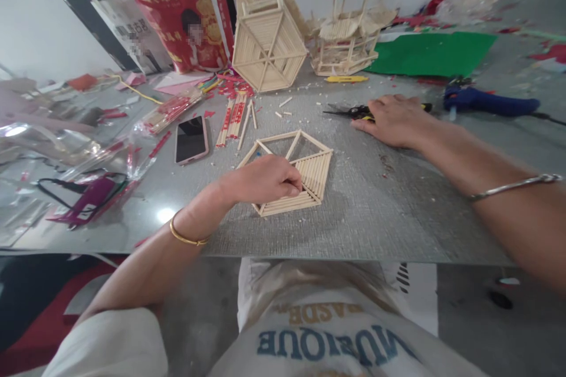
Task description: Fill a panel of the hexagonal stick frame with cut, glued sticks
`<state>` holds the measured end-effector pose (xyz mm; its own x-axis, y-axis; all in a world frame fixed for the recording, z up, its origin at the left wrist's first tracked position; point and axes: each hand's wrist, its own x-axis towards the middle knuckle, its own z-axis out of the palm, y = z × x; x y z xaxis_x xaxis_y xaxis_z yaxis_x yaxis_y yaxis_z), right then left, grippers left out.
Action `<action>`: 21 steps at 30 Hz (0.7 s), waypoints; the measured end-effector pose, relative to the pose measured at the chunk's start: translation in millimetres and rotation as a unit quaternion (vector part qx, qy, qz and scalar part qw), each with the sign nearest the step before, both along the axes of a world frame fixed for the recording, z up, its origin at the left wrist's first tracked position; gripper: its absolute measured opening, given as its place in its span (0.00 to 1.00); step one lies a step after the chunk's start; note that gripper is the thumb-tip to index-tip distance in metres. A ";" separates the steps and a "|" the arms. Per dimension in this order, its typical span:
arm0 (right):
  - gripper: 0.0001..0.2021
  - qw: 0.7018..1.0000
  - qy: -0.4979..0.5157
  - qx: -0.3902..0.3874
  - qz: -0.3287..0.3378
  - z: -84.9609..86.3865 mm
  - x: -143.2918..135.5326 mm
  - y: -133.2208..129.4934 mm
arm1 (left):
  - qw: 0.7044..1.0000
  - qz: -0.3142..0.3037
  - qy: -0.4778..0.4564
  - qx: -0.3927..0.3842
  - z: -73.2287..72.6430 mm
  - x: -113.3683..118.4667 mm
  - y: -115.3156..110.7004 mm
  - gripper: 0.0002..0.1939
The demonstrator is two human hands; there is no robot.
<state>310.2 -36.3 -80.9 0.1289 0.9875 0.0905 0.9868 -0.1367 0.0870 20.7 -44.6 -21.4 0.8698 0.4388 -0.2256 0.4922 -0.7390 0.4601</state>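
Observation:
A flat hexagonal frame of thin wooden sticks (313, 175) lies on the table in front of me. Sticks fill its right and lower sections, while the upper ones are open. Over its middle, my left hand (269, 178) is closed with the fingertips pinched; whatever they hold, if anything, is hidden. Farther right, my right hand (393, 119) is wrapped over the handles of black-and-yellow pointed pliers (356, 112), whose slim tips point left on the table. Part of the handles is covered by the hand.
A phone (191, 139) and red-wrapped stick bundles (230, 121) lie left. Behind stand a finished hexagon panel (268, 53) and a stick pagoda (347, 41). A yellow cutter (347, 79), green sheet (433, 52) and blue glue gun (490, 100) are farther right; a purple tool (88, 203) is left.

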 end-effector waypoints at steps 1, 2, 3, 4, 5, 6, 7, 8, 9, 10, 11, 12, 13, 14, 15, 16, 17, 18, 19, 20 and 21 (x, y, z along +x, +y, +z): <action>0.31 1.000 0.002 0.000 0.001 0.7 -0.6 -0.3 | 1.000 -0.002 -0.003 0.005 0.2 -0.2 -0.4 0.09; 0.31 1.000 0.006 0.000 0.001 1.3 -1.0 -0.5 | 1.000 -0.003 -0.007 0.006 0.3 -0.4 -0.9 0.09; 0.31 1.000 0.009 0.000 0.002 1.9 -1.2 -0.5 | 1.000 -0.002 -0.011 0.005 0.3 -0.7 -1.3 0.09; 0.31 1.000 0.012 0.000 0.002 2.3 -1.3 -0.4 | 1.000 0.000 -0.015 0.003 0.3 -0.9 -1.7 0.09; 0.31 1.000 0.014 0.001 0.003 2.5 -1.3 -0.3 | 1.000 0.004 -0.017 0.002 0.2 -1.2 -2.2 0.09; 0.31 1.000 0.016 0.002 0.004 2.6 -1.2 0.0 | 1.000 0.009 -0.018 0.002 0.3 -1.4 -2.6 0.09; 0.31 1.000 0.018 0.003 0.005 2.6 -1.2 0.2 | 1.000 0.013 -0.018 0.004 0.5 -1.6 -3.0 0.10; 0.31 1.000 0.020 0.006 0.006 2.5 -1.2 0.4 | 1.000 0.015 -0.016 0.007 0.8 -1.7 -3.3 0.10; 0.31 1.000 0.021 0.007 0.007 2.3 -1.2 0.6 | 1.000 0.014 -0.015 0.011 1.2 -1.7 -3.7 0.10; 0.31 1.000 0.023 0.008 0.007 2.2 -1.3 0.8 | 1.000 0.012 -0.014 0.014 1.8 -1.6 -4.1 0.10; 0.31 1.000 0.024 0.010 0.007 2.2 -1.4 0.8 | 1.000 0.007 -0.012 0.015 2.5 -1.4 -4.4 0.11; 0.31 1.000 0.025 0.011 0.006 2.2 -1.5 0.7 | 1.000 0.003 -0.010 0.017 3.1 -1.2 -4.8 0.11; 0.31 1.000 0.026 0.012 0.006 2.3 -1.6 0.6 | 1.000 -0.001 -0.008 0.019 3.8 -1.0 -5.0 0.11; 0.31 1.000 0.028 0.013 0.006 2.4 -1.7 0.5 | 1.000 -0.003 -0.008 0.020 4.2 -0.8 -5.2 0.11; 0.31 0.999 0.029 0.013 0.006 2.6 -1.6 0.4 | 1.000 -0.006 -0.008 0.021 4.5 -0.7 -5.2 0.11; 0.32 0.999 0.031 0.014 0.008 2.7 -1.4 0.4 | 1.000 -0.009 -0.007 0.022 4.7 -0.6 -5.1 0.11; 0.32 0.999 0.031 0.015 0.009 2.8 -1.2 0.5 | 1.000 -0.012 -0.005 0.024 4.7 -0.7 -4.8 0.11; 0.32 0.999 0.031 0.013 0.010 2.8 -0.8 0.7 | 1.000 -0.016 -0.002 0.026 4.6 -0.7 -4.4 0.12; 0.32 0.999 0.029 0.010 0.010 2.6 -0.4 1.0 | 0.999 -0.020 0.004 0.029 4.4 -0.8 -3.9 0.12; 0.33 1.000 0.027 0.007 0.009 2.4 0.1 1.4 | 0.999 -0.024 0.010 0.031 4.3 -0.9 -3.5 0.12; 0.33 1.000 0.024 0.006 0.008 2.1 0.5 1.8 | 0.999 -0.029 0.015 0.033 4.3 -0.9 -3.1 0.12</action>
